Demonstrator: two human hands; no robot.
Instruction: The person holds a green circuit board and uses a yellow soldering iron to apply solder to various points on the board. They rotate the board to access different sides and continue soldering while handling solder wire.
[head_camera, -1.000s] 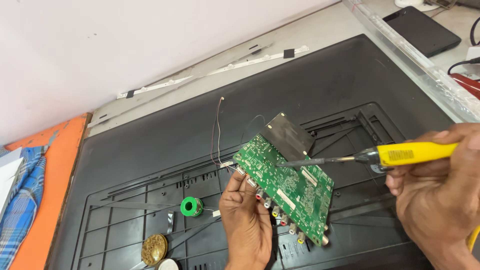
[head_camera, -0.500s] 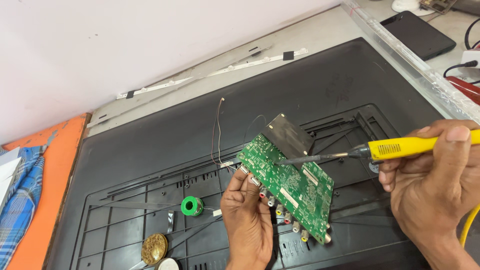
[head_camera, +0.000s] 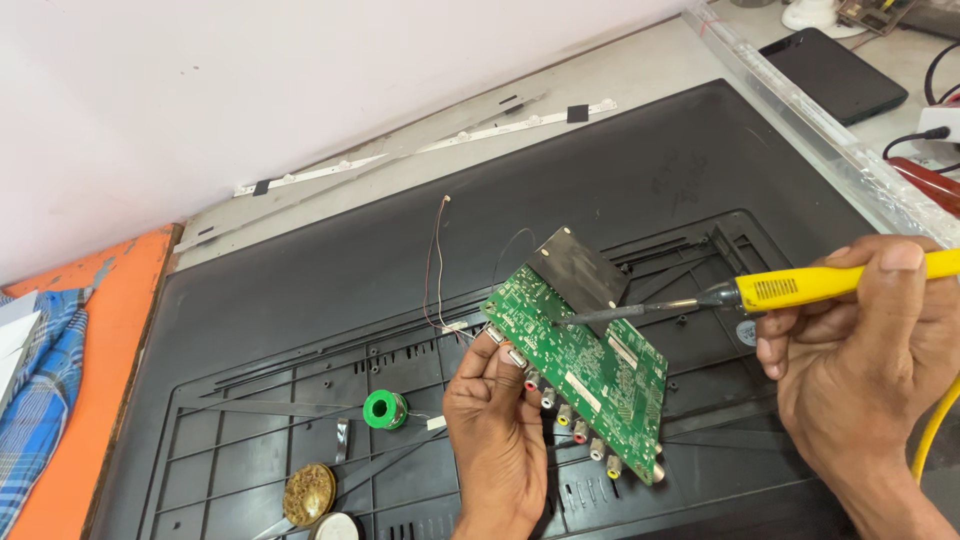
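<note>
Compared with a second earlier, the dark tip of the yellow soldering iron (head_camera: 800, 288), clenched in the right hand (head_camera: 860, 360), is now laid well onto the green circuit board (head_camera: 580, 365) near its upper edge, where before it stood just at the board's 3 o'clock side. The board is kept tilted above the black plastic back panel (head_camera: 330, 290) on the bench, pinched at its 9 o'clock edge by the left hand (head_camera: 495, 430). The contact suggests heat is being applied to a joint, while the green solder spool (head_camera: 384, 409) lies untouched at 9 o'clock of the left hand.
</note>
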